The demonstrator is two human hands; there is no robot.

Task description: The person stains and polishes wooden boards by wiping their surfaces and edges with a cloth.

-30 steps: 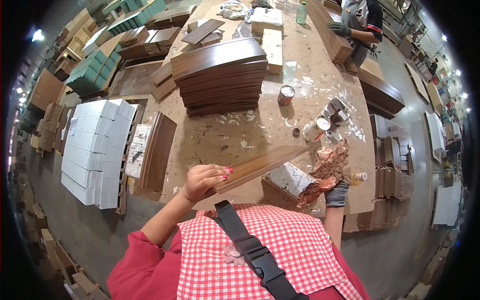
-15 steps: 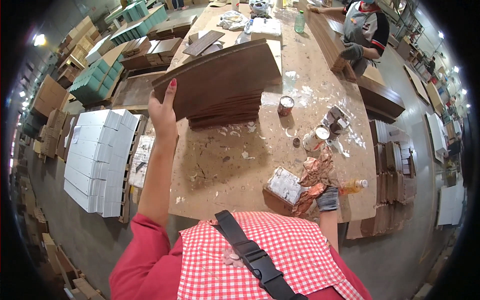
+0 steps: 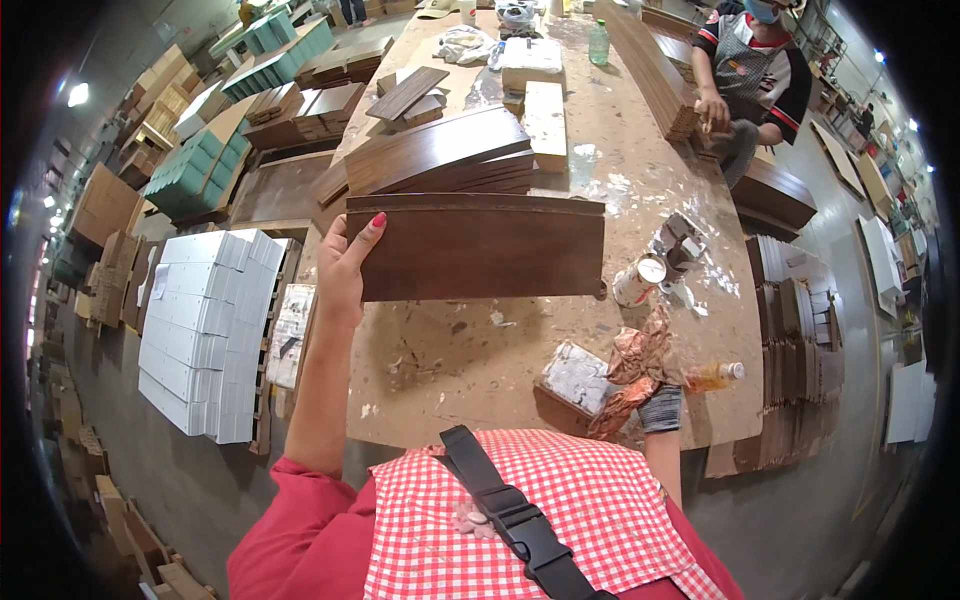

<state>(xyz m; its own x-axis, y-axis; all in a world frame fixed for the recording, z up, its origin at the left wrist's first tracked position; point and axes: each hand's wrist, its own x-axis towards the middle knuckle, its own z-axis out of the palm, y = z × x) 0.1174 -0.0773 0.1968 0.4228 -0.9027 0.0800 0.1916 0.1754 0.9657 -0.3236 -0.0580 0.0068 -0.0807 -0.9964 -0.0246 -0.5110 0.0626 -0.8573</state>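
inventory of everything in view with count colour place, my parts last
worktable: 1, tan, centre
held board: 1, dark brown, above worktable
board stack: 1, brown, beyond held board
crumpled wad: 1, copper, lower right
block: 1, white-topped, left of wad
lying bottle: 1, amber, right of wad
can: 1, whitish, beyond wad
upright bottle: 1, green, far worktable
panel stack: 1, white, left
background stacks: several, mixed colours, both sides
co-worker: 1, grey-aproned, upper right
checked apron: 1, red-white, lower edge
left grip: 1, bare, on held board
right grip: 1, grey-gloved, at wad
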